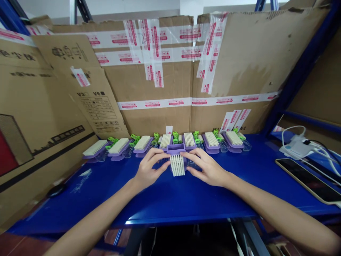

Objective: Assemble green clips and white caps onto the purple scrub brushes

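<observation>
A purple scrub brush (177, 165) with pale cream bristles is held up between my two hands, above the middle of the blue table. Its bristles face me, and an open purple hollow part shows at its top. My left hand (149, 167) pinches the brush from the left with thumb and fingers. On the other side my right hand (209, 166) grips the purple edge. Clear plastic shows behind the brush by my right fingers, partly hidden. Behind my hands stands a row of several similar brushes, one of them a purple brush (143, 143), with green and clear bottle parts beside them.
Taped cardboard sheets (154, 85) wall off the back of the blue table (160, 206), and a large printed carton (39, 106) stands at the left. A phone (309, 179) lies at the right, below a white power strip (295, 146) with cables. A blue rack post (301, 71) rises there.
</observation>
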Demonstrator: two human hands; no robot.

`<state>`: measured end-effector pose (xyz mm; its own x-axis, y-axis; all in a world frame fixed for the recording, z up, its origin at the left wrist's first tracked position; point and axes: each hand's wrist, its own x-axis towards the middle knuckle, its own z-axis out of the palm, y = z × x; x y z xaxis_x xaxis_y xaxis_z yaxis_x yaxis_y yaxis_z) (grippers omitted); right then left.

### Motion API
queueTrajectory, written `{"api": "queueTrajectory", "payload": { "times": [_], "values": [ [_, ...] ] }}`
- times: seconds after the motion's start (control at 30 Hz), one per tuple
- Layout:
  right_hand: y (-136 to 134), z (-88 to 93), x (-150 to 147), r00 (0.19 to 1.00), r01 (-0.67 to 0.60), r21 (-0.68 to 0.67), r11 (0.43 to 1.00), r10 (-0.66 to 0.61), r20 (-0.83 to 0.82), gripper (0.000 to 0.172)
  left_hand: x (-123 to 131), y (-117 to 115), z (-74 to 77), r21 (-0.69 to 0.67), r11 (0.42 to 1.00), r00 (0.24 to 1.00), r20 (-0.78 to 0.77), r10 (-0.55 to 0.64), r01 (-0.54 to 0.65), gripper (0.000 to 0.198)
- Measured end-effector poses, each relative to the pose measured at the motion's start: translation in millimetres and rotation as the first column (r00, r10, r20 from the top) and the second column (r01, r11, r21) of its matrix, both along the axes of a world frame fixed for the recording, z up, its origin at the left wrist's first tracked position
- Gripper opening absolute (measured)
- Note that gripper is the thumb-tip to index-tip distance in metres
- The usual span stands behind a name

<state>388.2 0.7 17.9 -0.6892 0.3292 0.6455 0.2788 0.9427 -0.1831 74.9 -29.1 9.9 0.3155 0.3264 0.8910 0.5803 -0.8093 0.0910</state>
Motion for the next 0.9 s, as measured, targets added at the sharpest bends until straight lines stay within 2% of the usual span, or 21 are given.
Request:
{"api": "queueTrajectory", "payload": {
  "times": [0.13, 0.6, 0.9],
  "values": [
    [-0.5, 0.9, -0.2, 1.0, -0.01, 0.006, 1.0, 0.01, -0.003, 0.053, 0.1, 1.9, -2.8, -0.043, 0.999, 0.999, -0.023, -0.032, 0.03, 0.022],
    [-2.4, 4.3, 0.1, 1.0, 0.003, 0.018, 1.0, -0.003, -0.029, 0.045, 2.0, 0.5, 0.1, -0.045, 0.998, 0.999, -0.005, -0.05, 0.049, 0.012],
    [-1.4, 4.6, 0.3, 1.0, 0.008, 0.027, 1.0, -0.008, -0.023, 0.036, 5.5, -0.1, -1.1, -0.086, 0.994, 0.997, 0.048, -0.065, 0.069, 0.013]
  ]
}}
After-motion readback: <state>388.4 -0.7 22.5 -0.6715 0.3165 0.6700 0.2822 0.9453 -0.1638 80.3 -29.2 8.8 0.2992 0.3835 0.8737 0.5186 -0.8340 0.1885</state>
